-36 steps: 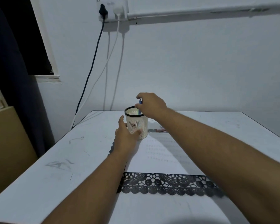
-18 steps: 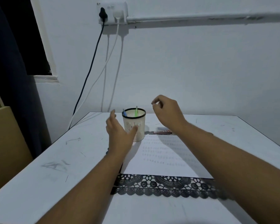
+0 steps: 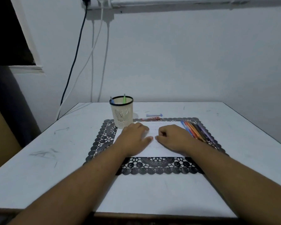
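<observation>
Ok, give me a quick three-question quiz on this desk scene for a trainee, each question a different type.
1. True or false: the left hand grips the pen holder.
2. Multiple choice: where does the row of coloured pens lie? A, along the right side of the sheet of paper. B, inside the pen holder. C, under the left hand.
3. Short answer: how many pens stick up out of the pen holder?

Key
1. False: it lies flat on the sheet of paper, beside the right hand.
2. A.
3. Two: a blue pen and a green pen.
</observation>
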The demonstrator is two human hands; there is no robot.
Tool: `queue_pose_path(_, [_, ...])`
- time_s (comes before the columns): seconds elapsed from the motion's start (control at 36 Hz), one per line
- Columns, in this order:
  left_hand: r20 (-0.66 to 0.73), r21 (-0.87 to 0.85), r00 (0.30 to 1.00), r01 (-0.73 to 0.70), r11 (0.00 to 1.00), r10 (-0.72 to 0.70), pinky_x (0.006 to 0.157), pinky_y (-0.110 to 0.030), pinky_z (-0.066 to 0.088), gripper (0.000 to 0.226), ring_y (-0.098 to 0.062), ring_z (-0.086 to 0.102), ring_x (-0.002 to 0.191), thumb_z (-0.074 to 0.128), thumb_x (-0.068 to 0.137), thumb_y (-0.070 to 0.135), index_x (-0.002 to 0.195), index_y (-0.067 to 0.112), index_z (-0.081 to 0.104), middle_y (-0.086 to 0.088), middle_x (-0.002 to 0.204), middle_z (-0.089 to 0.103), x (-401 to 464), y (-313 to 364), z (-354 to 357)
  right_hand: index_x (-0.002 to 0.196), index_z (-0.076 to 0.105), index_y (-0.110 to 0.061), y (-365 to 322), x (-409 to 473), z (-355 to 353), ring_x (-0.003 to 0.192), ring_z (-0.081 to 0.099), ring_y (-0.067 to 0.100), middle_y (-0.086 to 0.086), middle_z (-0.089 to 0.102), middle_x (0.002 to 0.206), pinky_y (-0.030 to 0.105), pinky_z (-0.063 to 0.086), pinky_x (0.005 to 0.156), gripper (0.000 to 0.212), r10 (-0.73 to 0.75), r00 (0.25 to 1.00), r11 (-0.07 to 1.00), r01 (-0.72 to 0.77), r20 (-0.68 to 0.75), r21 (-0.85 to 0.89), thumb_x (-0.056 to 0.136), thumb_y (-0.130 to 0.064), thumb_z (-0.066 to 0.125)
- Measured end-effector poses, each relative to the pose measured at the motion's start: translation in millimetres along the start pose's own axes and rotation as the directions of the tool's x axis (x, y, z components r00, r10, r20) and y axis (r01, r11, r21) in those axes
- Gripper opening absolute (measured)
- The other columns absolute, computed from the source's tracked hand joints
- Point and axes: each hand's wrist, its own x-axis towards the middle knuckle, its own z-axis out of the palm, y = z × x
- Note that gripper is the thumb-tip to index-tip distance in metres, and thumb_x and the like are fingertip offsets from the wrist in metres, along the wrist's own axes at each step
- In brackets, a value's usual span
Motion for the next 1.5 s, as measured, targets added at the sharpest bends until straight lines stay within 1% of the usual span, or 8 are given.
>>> queue_pose_path(0.14, [0.079, 0.041, 0.997, 0.0, 0.999, -0.003, 0.112, -0.045, 0.038, 0.052, -0.025, 0.042, 0.136, 0.044, 0.104, 0.056, 0.144, 0.023, 0.052, -0.001, 0.15, 0.05, 2, -6, 2, 0.081, 0.058, -0.021, -8, -4, 4, 0.078, 0.058, 0.018, -0.005, 0.063, 0.079, 0.032, 0.04, 0.061, 0.031, -0.019, 0.999, 0.995, 0.016, -0.032, -0.098, 0.102, -0.044, 0.054])
queue_pose_path(0.28, [0.137, 0.06, 0.991, 0.003, 0.998, -0.011, 0.123, -0.044, 0.027, 0.063, -0.023, 0.03, 0.15, 0.041, 0.105, 0.059, 0.158, 0.024, 0.04, 0.001, 0.165, 0.036, 1, -9, 5, 0.079, 0.057, -0.022, 0, -4, 0, 0.073, 0.058, 0.017, -0.005, 0.063, 0.079, 0.031, 0.038, 0.059, 0.03, 0.009, 0.998, 1.0, -0.007, -0.067, 0.025, 0.102, -0.041, 0.058])
queue_pose_path(0.5, [0.195, 0.023, 0.98, 0.028, 0.999, -0.032, 0.127, -0.042, 0.018, 0.068, -0.02, 0.018, 0.157, 0.04, 0.105, 0.06, 0.163, 0.025, 0.031, 0.004, 0.171, 0.024, -1, -10, 3, 0.089, 0.06, -0.028, 46, 5, -40, 0.08, 0.06, 0.019, -0.007, 0.062, 0.088, 0.03, 0.039, 0.063, 0.014, 0.258, 0.893, 0.963, -0.267, -0.369, 0.026, 0.098, -0.039, 0.063])
queue_pose_path(0.67, [0.216, 0.026, 0.976, 0.033, 0.999, -0.038, 0.128, -0.044, 0.017, 0.068, -0.02, 0.016, 0.157, 0.038, 0.105, 0.06, 0.163, 0.026, 0.03, 0.005, 0.171, 0.022, -2, -7, 1, 0.08, 0.063, -0.02, 65, 3, -47, 0.081, 0.063, 0.023, -0.001, 0.067, 0.088, 0.029, 0.038, 0.059, 0.008, 0.438, 0.865, 0.887, -0.46, -0.243, -0.037, 0.087, -0.019, 0.062])
queue_pose_path(0.94, [0.23, 0.015, 0.972, 0.051, 0.999, -0.053, 0.128, -0.044, 0.015, 0.067, -0.019, 0.013, 0.158, 0.039, 0.106, 0.06, 0.164, 0.027, 0.029, 0.006, 0.171, 0.021, -3, -5, -1, 0.077, 0.058, -0.022, 61, 4, -43, 0.065, 0.056, 0.015, -0.003, 0.061, 0.077, 0.025, 0.034, 0.053, 0.02, 0.517, 0.837, 0.845, -0.533, -0.182, -0.051, 0.073, -0.028, 0.077])
queue_pose_path(1.19, [0.203, 0.017, 0.979, 0.027, 0.999, -0.03, 0.127, -0.045, 0.019, 0.065, -0.022, 0.015, 0.156, 0.044, 0.105, 0.056, 0.162, 0.026, 0.031, 0.002, 0.17, 0.023, -4, -2, -3, 0.063, 0.049, -0.018, 46, 3, -39, 0.055, 0.044, 0.019, -0.002, 0.05, 0.061, 0.027, 0.031, 0.055, 0.031, 0.422, 0.885, 0.906, -0.415, -0.194, 0.079, 0.085, -0.023, 0.07])
queue_pose_path(1.31, [-0.019, -0.047, 0.998, -0.067, 0.997, 0.066, 0.125, -0.044, 0.025, 0.072, -0.018, 0.018, 0.152, 0.058, 0.101, 0.048, 0.162, 0.028, 0.028, 0.003, 0.166, 0.025, -7, -2, -6, 0.073, 0.068, -0.021, 22, -4, -36, 0.06, 0.052, 0.018, -0.001, 0.066, 0.07, 0.03, 0.04, 0.059, 0.017, 0.255, 0.95, 0.953, -0.215, -0.178, 0.214, 0.088, -0.027, 0.074])
queue_pose_path(1.5, [-0.231, 0.15, 0.932, -0.248, 0.957, 0.278, 0.11, -0.042, 0.033, 0.04, -0.02, 0.051, 0.128, 0.072, 0.093, 0.038, 0.131, 0.025, 0.067, 0.005, 0.134, 0.063, -1, 2, -13, 0.082, 0.069, -0.024, -14, -9, -14, 0.067, 0.055, 0.01, -0.007, 0.067, 0.08, 0.03, 0.042, 0.061, 0.013, -0.031, 0.994, 0.964, 0.058, -0.107, 0.258, 0.092, -0.029, 0.076])
